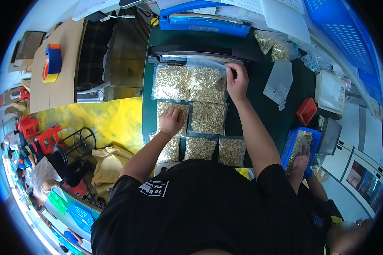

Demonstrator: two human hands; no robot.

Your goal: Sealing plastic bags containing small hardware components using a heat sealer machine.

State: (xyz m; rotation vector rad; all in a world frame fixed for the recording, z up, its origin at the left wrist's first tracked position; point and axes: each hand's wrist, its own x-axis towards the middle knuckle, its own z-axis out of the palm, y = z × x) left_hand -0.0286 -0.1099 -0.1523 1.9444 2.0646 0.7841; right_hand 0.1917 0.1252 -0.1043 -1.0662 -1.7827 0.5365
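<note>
From where I'm standing, the upper bag [207, 78] lies on the dark green counter [266, 112], its clear top edge flat against a long black bar-shaped device [170, 51]. It's plump and see-through, packed with pale beige, chopped-looking bits mixed with darker brown. The right hand [237, 83] is at its upper right corner, fingers bent; I can't tell whether that grip is pinched on the plastic. The left hand [171, 121] rests with curled fingers on a middle-row bag [185, 117], its grip hidden from me. Similar bags [200, 148] sit below.
</note>
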